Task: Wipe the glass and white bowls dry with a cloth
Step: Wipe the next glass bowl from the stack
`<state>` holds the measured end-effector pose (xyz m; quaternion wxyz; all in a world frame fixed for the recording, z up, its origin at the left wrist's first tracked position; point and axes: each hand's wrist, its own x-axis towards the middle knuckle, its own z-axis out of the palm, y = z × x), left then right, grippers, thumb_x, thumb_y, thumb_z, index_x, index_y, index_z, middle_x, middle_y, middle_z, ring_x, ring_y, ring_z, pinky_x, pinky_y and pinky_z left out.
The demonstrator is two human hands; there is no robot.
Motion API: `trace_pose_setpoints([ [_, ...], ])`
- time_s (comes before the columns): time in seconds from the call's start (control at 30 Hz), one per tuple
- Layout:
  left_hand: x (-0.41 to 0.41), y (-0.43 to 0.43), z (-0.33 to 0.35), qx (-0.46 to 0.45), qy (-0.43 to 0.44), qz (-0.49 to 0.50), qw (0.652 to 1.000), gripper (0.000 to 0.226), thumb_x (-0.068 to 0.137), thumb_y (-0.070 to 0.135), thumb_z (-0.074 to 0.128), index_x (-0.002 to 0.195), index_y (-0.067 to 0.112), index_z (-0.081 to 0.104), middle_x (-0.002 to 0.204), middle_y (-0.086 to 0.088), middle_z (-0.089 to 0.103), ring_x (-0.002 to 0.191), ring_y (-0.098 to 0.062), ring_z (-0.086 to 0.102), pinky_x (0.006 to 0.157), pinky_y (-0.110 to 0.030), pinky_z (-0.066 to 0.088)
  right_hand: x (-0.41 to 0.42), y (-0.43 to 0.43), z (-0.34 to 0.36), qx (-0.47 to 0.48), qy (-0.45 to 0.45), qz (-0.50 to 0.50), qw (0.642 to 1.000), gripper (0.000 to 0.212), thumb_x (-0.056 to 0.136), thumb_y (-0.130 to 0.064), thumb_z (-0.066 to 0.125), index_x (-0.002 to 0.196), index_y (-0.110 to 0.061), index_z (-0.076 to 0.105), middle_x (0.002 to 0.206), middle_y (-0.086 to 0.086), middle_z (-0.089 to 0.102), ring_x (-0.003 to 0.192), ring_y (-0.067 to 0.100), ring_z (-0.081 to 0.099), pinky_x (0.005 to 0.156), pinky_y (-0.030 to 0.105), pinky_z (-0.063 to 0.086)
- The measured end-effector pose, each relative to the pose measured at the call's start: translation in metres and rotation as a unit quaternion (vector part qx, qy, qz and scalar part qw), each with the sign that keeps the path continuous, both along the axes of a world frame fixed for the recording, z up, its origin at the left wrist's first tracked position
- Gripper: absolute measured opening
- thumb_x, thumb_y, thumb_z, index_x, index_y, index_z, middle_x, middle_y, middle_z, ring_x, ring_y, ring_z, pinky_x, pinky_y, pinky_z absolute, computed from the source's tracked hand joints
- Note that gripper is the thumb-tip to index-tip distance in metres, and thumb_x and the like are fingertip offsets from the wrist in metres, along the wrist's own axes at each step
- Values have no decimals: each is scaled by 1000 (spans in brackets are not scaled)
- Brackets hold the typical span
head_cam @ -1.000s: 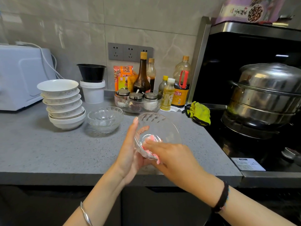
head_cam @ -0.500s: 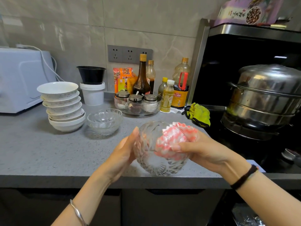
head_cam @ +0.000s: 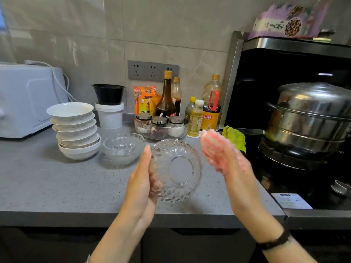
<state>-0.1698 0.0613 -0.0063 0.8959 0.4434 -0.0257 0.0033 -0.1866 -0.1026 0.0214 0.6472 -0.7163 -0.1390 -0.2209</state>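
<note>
Seen from the head camera, a person at a grey kitchen worktop (head_cam: 47,183) holds a patterned glass bowl (head_cam: 176,171) in mid-air at the centre of the frame, its base turned towards the lens. The left hand (head_cam: 140,183) grips the bowl at its left edge, thumb along the outside and fingers showing through the glass. The right hand (head_cam: 226,158), just right of the bowl and not touching it, carries a pink-and-white cloth (head_cam: 209,144) over its fingers; motion blur hides whether they curl round it. At centre left a stack of white bowls (head_cam: 74,130) stands on the worktop, with nested glass bowls (head_cam: 123,149) just beside it. Behind are condiment bottles (head_cam: 167,97), at right a yellow-green rag (head_cam: 234,138) and a steel steamer pot (head_cam: 311,120).
</note>
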Motion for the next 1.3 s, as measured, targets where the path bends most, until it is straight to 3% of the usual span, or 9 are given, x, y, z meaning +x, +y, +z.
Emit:
trace_pose_setpoints([
  [0.07, -3, -7, 4, -7, 19, 28, 999, 71, 60, 71, 73, 109, 23, 56, 115, 0, 47, 99, -23, 47, 83, -39, 40, -9, 18, -10, -119, -88, 31, 988, 44, 100, -45, 34, 138, -28, 48, 148, -18, 40, 138, 2, 34, 114, 28, 30],
  [0.17, -3, -12, 8, -30, 36, 30, 998, 57, 70, 63, 66, 100, 15, 62, 111, -5, 62, 98, -23, 60, 90, -39, 43, -9, 26, -33, -306, -206, -19, 929, 54, 99, -47, 33, 146, -22, 38, 159, -9, 19, 148, 13, 13, 120, 39, 1],
  [0.4, -11, -19, 14, -1, 57, -4, 998, 59, 80, 60, 56, 105, 8, 69, 109, -12, 71, 100, -27, 69, 94, -44, 51, 5, 21, -20, -423, -338, -214, 813, 48, 96, -47, 43, 140, -28, 45, 151, 0, 39, 145, 23, 22, 118, 49, 8],
  [0.53, -8, -18, 20, -12, 27, 15, 999, 45, 86, 56, 52, 109, 21, 67, 103, -9, 72, 95, -21, 70, 82, -34, 53, 5, 25, -26, -432, -302, -163, 834, 52, 100, -39, 38, 149, -23, 28, 158, 2, 23, 147, 22, 16, 119, 47, 12],
  [0.63, -7, -21, 20, -14, 33, 10, 999, 63, 81, 61, 54, 110, 8, 70, 109, -19, 69, 102, -30, 67, 94, -42, 51, 0, 35, -35, -434, -323, -179, 822, 47, 100, -30, 44, 145, -20, 38, 155, 6, 30, 146, 22, 23, 118, 43, 19],
  [0.77, -13, -29, 22, 4, -6, -26, 1000, 47, 80, 57, 49, 88, 20, 77, 95, -4, 75, 89, -14, 72, 79, -32, 50, 4, 38, -19, -459, -325, -201, 802, 43, 103, -33, 35, 144, -19, 39, 153, 2, 33, 145, 18, 25, 118, 41, 20],
  [0.93, -2, -23, 25, -14, 50, 42, 998, 70, 62, 68, 65, 106, 14, 63, 108, 0, 60, 92, -20, 58, 96, -47, 46, 11, 26, -17, -370, -226, -173, 884, 49, 104, -39, 18, 150, -22, 24, 159, -6, 20, 148, 12, 9, 119, 38, 10],
  [1.13, -4, -23, 17, -48, 79, 28, 995, 77, 56, 71, 71, 108, 15, 59, 111, -13, 58, 95, -28, 57, 99, -47, 45, 0, 34, -38, -437, -273, -185, 837, 48, 105, -35, 23, 148, -13, 31, 158, 1, 23, 147, 18, 16, 120, 38, 10],
  [1.3, -3, -23, 27, -42, 37, 37, 998, 49, 84, 55, 52, 97, 10, 68, 99, -6, 74, 88, -18, 71, 81, -36, 52, 6, 21, -23, -429, -262, -213, 837, 49, 105, -35, 19, 148, -14, 33, 157, 0, 25, 147, 16, 16, 120, 40, 9],
])
